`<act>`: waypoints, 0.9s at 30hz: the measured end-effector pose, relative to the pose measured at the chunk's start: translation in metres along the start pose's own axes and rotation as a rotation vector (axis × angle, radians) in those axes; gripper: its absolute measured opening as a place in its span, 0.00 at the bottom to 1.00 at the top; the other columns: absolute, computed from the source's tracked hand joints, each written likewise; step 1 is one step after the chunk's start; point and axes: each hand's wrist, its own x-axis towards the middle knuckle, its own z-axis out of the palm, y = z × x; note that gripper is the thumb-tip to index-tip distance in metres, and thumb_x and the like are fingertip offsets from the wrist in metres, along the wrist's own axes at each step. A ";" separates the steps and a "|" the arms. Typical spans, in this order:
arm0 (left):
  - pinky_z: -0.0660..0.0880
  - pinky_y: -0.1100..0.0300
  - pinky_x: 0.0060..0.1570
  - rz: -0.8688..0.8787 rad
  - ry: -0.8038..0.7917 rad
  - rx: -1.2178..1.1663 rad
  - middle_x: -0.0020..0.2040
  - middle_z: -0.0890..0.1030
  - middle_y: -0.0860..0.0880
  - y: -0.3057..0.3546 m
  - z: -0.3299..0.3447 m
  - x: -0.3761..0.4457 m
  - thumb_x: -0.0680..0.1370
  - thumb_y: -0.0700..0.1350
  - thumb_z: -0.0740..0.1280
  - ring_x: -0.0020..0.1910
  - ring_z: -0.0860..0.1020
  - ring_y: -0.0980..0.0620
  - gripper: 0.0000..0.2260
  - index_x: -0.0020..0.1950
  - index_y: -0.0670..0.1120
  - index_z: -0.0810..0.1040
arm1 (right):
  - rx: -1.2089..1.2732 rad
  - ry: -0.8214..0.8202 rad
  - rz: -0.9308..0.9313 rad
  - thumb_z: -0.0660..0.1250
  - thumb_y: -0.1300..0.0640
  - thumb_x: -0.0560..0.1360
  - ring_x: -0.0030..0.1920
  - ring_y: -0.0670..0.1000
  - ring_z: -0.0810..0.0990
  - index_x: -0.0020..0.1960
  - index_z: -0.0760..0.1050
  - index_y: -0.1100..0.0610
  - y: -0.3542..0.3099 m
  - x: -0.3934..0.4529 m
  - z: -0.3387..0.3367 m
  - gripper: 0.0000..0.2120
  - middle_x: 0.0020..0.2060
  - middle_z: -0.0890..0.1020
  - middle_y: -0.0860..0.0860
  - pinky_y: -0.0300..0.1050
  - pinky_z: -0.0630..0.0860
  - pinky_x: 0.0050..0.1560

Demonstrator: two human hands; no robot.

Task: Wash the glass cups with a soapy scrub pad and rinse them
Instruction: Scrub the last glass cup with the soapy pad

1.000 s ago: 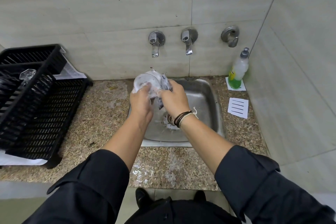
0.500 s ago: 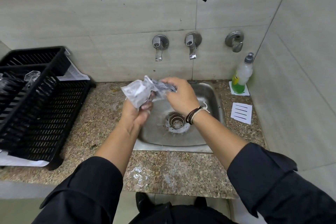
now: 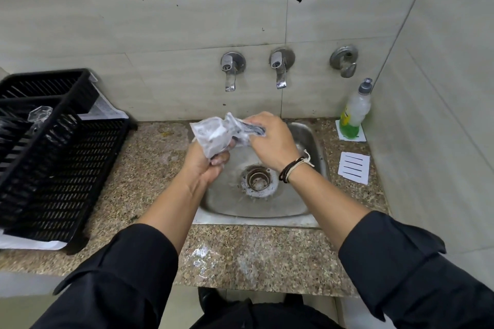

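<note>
A clear faceted glass cup (image 3: 213, 136), soap-slick and likely fragile, is being gripped at its base by the left hand (image 3: 205, 165), while a dark soapy scrub pad (image 3: 250, 131) is being pinched against its rim by the right hand (image 3: 270, 139).

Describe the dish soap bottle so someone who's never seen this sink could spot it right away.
Start at the steel sink set in the speckled stone counter, then look to its far right corner where the two tiled walls meet. The dish soap bottle stands upright there on a white card. It is clear plastic with a grey cap and green liquid in its lower part, the only bottle in view.
</note>
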 end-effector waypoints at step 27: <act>0.75 0.56 0.31 -0.110 0.217 0.854 0.46 0.82 0.41 -0.104 0.066 0.059 0.78 0.41 0.73 0.37 0.80 0.46 0.04 0.48 0.43 0.79 | 0.305 0.581 0.982 0.66 0.55 0.68 0.45 0.54 0.82 0.45 0.82 0.56 0.262 -0.042 -0.100 0.10 0.41 0.82 0.54 0.54 0.78 0.48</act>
